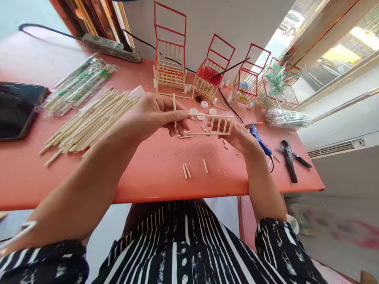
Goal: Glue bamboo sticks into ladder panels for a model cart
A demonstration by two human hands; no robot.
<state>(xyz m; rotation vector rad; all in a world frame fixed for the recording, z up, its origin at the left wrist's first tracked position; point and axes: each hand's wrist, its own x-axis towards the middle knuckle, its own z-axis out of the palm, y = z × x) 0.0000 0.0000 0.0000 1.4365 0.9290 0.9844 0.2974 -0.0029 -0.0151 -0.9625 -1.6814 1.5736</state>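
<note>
Above the red table, my right hand [241, 137] grips the right end of a small ladder-like frame [219, 125] of pale wooden sticks, with several crossbars toward that end. My left hand [156, 114] is closed around a short wooden stick [174, 108], held nearly upright. Its thumb and fingertips are at the open left end of the frame; whether they also pinch the frame is hard to tell. On the table below lie a few cut stick pieces [187, 171]. A blue glue gun [260, 140] rests beside my right forearm.
Behind my hands stand small stick chairs with red-painted backs [170, 59]. Loose sticks [91, 122] and wrapped bundles [79, 85] lie left, near a black tray-like object [20, 110]. Black-handled cutters [289, 159] lie right. White caps [204, 104] and a power strip [112, 48] sit farther back.
</note>
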